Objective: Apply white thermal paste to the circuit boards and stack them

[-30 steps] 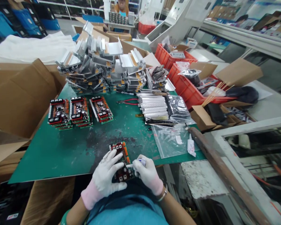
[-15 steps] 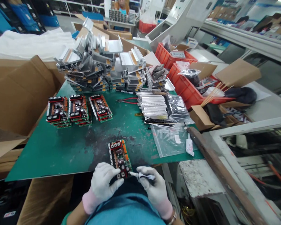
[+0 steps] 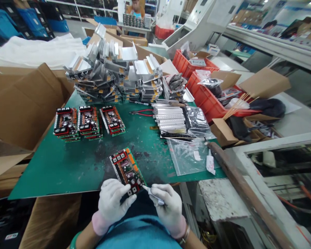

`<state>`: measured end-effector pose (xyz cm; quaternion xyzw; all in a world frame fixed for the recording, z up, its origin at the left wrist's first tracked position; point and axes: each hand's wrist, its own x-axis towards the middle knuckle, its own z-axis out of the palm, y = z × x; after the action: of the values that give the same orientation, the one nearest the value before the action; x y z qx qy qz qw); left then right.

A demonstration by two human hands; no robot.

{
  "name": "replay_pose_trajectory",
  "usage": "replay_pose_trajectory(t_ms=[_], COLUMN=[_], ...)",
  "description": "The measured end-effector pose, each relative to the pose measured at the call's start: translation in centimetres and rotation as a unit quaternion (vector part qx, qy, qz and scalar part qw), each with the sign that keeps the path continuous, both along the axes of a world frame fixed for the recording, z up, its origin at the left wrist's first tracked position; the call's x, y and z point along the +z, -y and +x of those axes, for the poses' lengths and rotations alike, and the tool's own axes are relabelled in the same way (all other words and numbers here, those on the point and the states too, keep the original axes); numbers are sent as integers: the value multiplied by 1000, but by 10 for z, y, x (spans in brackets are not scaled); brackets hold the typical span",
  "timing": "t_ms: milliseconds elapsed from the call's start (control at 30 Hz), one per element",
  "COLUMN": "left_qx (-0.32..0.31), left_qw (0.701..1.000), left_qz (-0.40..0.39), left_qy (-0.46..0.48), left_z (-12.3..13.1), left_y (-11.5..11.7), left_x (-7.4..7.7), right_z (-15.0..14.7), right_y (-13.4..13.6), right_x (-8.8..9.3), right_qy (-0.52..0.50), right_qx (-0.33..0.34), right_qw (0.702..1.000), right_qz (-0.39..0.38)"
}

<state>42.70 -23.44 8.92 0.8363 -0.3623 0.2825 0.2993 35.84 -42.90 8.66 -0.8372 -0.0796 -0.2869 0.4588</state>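
A circuit board with orange connectors and black parts lies tilted at the near edge of the green table. My left hand, in a white glove, grips its lower left corner between thumb and fingers. In my gloved right hand is a small white tube, pinched between thumb and fingers. Its thin nozzle points left and meets the board's lower right part near the round capacitors; whether anything comes out is too small to tell.
Stacked circuit boards stand at the left of the green table. Behind them rise piled aluminium heat sinks. Red-handled pliers, metal strips, a plastic bag and another tube lie rightward. Red crates stand beyond.
The board has turned counterclockwise, its far end swinging left. My right hand has shifted slightly with the tube, whose nozzle now sits a little higher and farther left at the board.
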Motion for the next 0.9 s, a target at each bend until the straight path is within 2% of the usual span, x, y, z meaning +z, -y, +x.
replay_pose_trajectory(t_ms=[100, 200, 333, 400, 467, 633, 733, 833, 900], left_qx=[5, 6, 10, 13, 12, 5, 6, 5, 2], left_qw=[1000, 999, 1000, 1000, 1000, 1000, 1000, 1000, 1000], left_qz=[20, 21, -8, -18, -22, -21, -15, -14, -16], left_qy=[22, 27, 16, 9, 7, 15, 20, 24, 27], left_z=[0, 1, 2, 2, 3, 3, 4, 5, 6], left_y=[1, 1, 0, -1, -1, 0, 0, -1, -2], left_x=[2, 3, 2, 2, 2, 6, 6, 4, 2], right_z=[2, 4, 8, 10, 12, 16, 17, 20, 23], right_y=[-1, -4, -5, -5, -4, 0, 2, 2, 3], right_x=[1, 0, -8, -11, -11, 0, 3, 0, -5], right_qy=[0, -38, -128, -150, -142, -77, -59, -82, -125], right_qx=[-14, -24, -45, -66, -77, -62, -61, -67, -67], right_qw=[1000, 995, 959, 944, 947, 980, 988, 985, 971], right_qz=[20, 92, 249, 288, 279, 175, 130, 139, 191])
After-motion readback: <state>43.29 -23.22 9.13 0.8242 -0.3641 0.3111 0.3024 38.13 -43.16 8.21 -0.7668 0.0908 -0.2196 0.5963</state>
